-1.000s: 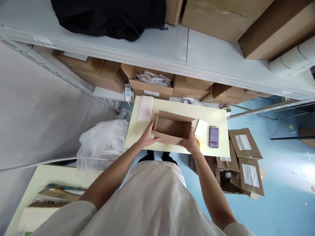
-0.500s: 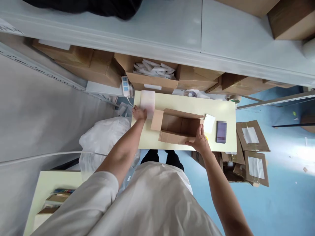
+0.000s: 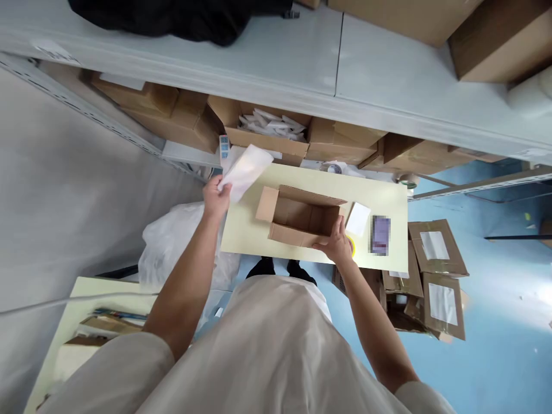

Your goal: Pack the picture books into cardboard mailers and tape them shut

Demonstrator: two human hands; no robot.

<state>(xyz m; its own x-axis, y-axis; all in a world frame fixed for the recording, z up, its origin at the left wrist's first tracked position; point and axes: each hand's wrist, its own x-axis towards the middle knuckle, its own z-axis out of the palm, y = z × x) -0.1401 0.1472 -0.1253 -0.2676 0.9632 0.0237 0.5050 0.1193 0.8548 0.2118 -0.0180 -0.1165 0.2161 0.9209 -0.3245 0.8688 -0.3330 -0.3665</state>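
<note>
My left hand [image 3: 216,195] is closed on a thin white sheet [image 3: 248,171], lifted over the table's left end. The sheet looks folded or layered; its material is hard to tell. An open cardboard box [image 3: 288,231] lies on the pale yellow table [image 3: 241,233], its flaps spread and no contents visible inside. At the box's right end, my right hand [image 3: 338,242] grips the near corner, thumb on the near side and fingers at the end wall. Partly hidden behind that hand is a yellow ring-shaped thing [image 3: 352,246], perhaps a tape roll.
Right of the box lie a white card or pad [image 3: 357,219] and a blurred purple item [image 3: 380,236]. A grey shelf [image 3: 276,75] overhangs the table's back, with cartons beneath. Labelled cartons [image 3: 437,247] are piled on the floor at right; a plastic bag [image 3: 172,241] bulges at left.
My left hand has picked the white sheet up off the table and moved left with it, tilting it. My right hand stays on the box corner. The view has shifted slightly.
</note>
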